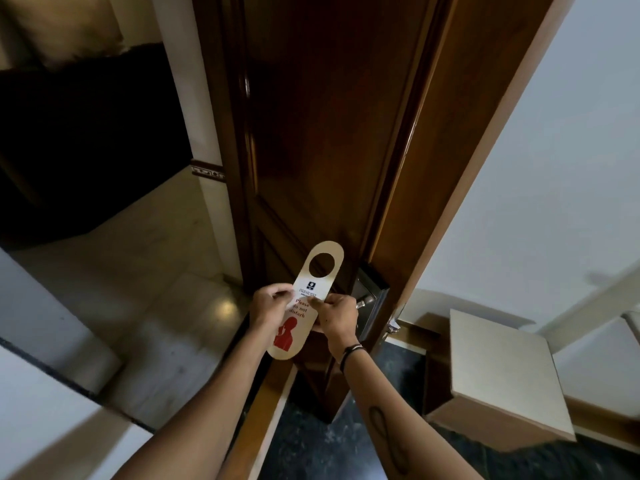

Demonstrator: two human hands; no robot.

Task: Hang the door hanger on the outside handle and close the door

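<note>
A cream door hanger [313,278] with a round hole at its top and red "Please do not disturb" print is held upright in front of the dark wooden door [329,133]. My left hand [268,303] pinches its left edge. My right hand [337,315] pinches its right edge. The door stands partly open, its edge turned toward me. A metal lock plate with a lever handle [367,301] sits on the door just right of my right hand, about level with the hanger's middle. The hanger's hole is above and left of the handle, apart from it.
The wooden door frame [485,150] runs up the right side beside a white wall. A low white cabinet [498,372] stands at the lower right on a dark floor. To the left, a tiled corridor floor [145,271] and a white pillar [194,98].
</note>
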